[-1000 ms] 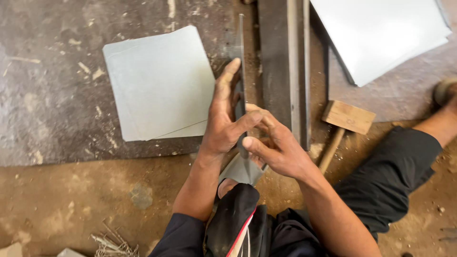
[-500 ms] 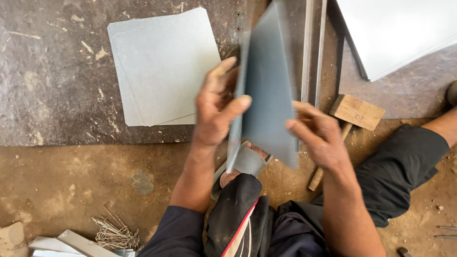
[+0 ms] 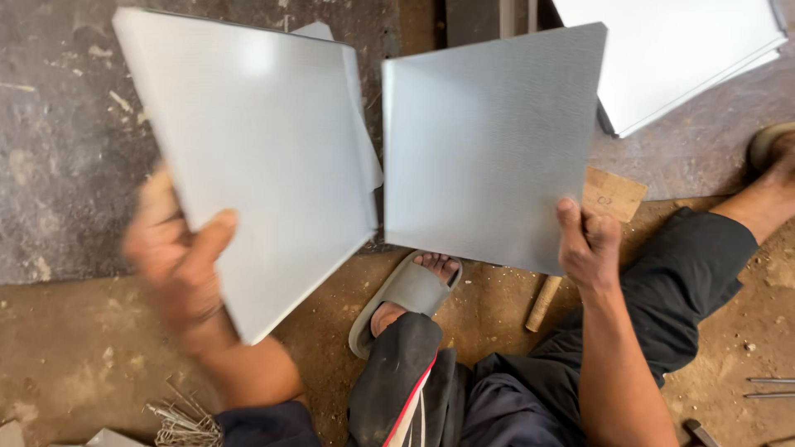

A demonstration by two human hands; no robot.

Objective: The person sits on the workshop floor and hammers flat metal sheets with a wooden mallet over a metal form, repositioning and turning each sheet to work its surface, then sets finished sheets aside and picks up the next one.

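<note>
My left hand (image 3: 178, 265) grips the lower edge of a square grey metal sheet (image 3: 257, 157), held up and tilted to the left; the hand is blurred by motion. My right hand (image 3: 590, 244) pinches the bottom right corner of a second grey metal sheet (image 3: 489, 141), held up flat toward the camera. The two sheets hang side by side with a narrow gap between them. Below them, my foot in a grey sandal (image 3: 403, 291) rests on the dirt floor.
A wooden mallet (image 3: 611, 197) lies behind the right sheet, its handle (image 3: 543, 303) poking out below. A stack of pale sheets (image 3: 679, 50) sits at the top right. Thin wire pieces (image 3: 178, 418) lie at the lower left, metal rods (image 3: 770, 387) at the far right.
The single upright sheet held between both hands has come apart into two sheets. My left hand swung one to the left, my right hand carries the other to the right.
</note>
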